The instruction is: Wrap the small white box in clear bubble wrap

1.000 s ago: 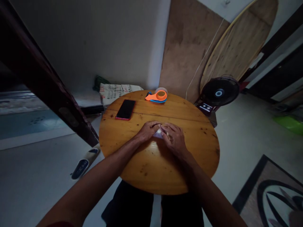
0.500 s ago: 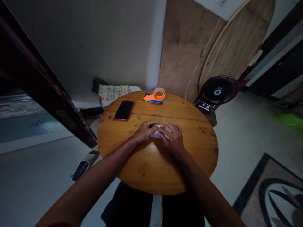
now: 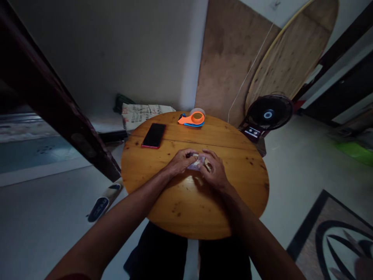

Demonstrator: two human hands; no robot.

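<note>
Both hands meet over the middle of a round wooden table (image 3: 180,210). Between them is a small, clear-and-whitish box-like packet (image 3: 194,165), partly covered by fingers; its exact kind is too small to make out. My left hand (image 3: 182,161) grips its left side, thumb on top. My right hand (image 3: 215,169) holds the right side with curled fingers and the thumb against the near edge. Beyond the hands lies an orange and blue tape dispenser (image 3: 192,119) with a roll of tape. To the left rests a black phone (image 3: 154,135) with a red edge.
A printed white sack (image 3: 145,113) lies behind the table by the wall. At the right back stands a dark fan (image 3: 267,115), near a large round wooden board (image 3: 291,54) leaning on the wall. A dark wooden post (image 3: 84,144) rises at the left.
The right thumb and fingers have shifted on the small clear packet, and more of its top shows now. My left hand keeps its hold. The view has moved slightly.
</note>
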